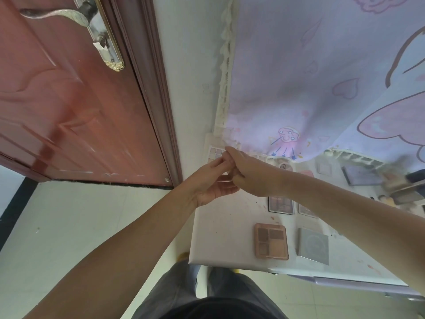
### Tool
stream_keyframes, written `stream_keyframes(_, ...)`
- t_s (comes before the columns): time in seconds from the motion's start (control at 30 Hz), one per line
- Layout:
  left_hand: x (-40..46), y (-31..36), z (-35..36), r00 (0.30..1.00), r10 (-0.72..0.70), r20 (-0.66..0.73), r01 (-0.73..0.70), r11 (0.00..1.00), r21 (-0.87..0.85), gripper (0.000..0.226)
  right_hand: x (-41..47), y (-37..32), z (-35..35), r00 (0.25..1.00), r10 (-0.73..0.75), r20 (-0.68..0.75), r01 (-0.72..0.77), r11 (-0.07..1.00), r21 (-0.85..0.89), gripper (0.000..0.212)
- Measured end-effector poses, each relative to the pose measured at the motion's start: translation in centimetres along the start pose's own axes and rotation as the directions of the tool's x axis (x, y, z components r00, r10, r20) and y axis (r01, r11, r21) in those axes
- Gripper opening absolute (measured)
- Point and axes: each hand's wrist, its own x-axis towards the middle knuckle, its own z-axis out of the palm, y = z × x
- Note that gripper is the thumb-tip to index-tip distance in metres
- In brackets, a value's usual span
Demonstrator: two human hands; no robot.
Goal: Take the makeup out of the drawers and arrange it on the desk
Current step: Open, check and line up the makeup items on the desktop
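Both my hands meet above the far left corner of the white desk [220, 238]. My left hand [210, 183] is palm up with loosely extended fingers touching the fingers of my right hand [249, 174]. The right hand's fingers curl downward; whatever lies between the two hands is hidden. Just behind the fingertips a pastel eyeshadow palette [214, 152] lies on the desk. Nearer me lie a peach palette with brown shades [271, 241], a grey square compact [313, 246] and a dark-framed palette [281, 204]. Another palette [305, 211] is partly covered by my right forearm.
A purple cartoon-print cloth [322, 77] hangs behind the desk. More cosmetics, a dark-framed flat item [361, 176] and boxes [404, 189] crowd the far right. A reddish door [69, 100] stands to the left over pale floor tiles [80, 226]. My legs are at the desk's front edge.
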Motion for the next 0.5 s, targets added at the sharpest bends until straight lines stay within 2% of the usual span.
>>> stream_keyframes(0.07,0.0,0.3,0.2,1.0,0.017,-0.022,-0.017,1.0,0.008,0.034,0.1,0.1,-0.1,1.0,-0.016,-0.021,0.016,1.0,0.018,0.024)
stream_keyframes(0.17,-0.4,0.7,0.1,1.0,-0.023,-0.015,0.023,0.999,0.023,0.043,-0.2,0.6,-0.9,1.0,-0.007,-0.008,0.008,0.995,0.102,0.026)
stream_keyframes(0.27,-1.1,1.1,-0.1,0.995,-0.083,0.051,0.084,0.996,-0.015,0.048,-0.7,1.6,-2.4,0.997,0.016,0.071,-0.03,0.979,0.2,0.045)
stream_keyframes(0.37,-1.4,1.5,0.0,0.988,-0.089,0.124,0.111,0.978,-0.178,0.05,-0.9,1.8,-3.5,0.99,0.011,0.138,-0.044,0.969,0.242,0.061)
stream_keyframes(0.5,-1.9,2.4,0.4,0.981,-0.075,0.18,0.103,0.983,-0.151,0.057,-1.2,1.2,-4.2,0.993,-0.014,0.119,-0.017,0.965,0.261,0.063)
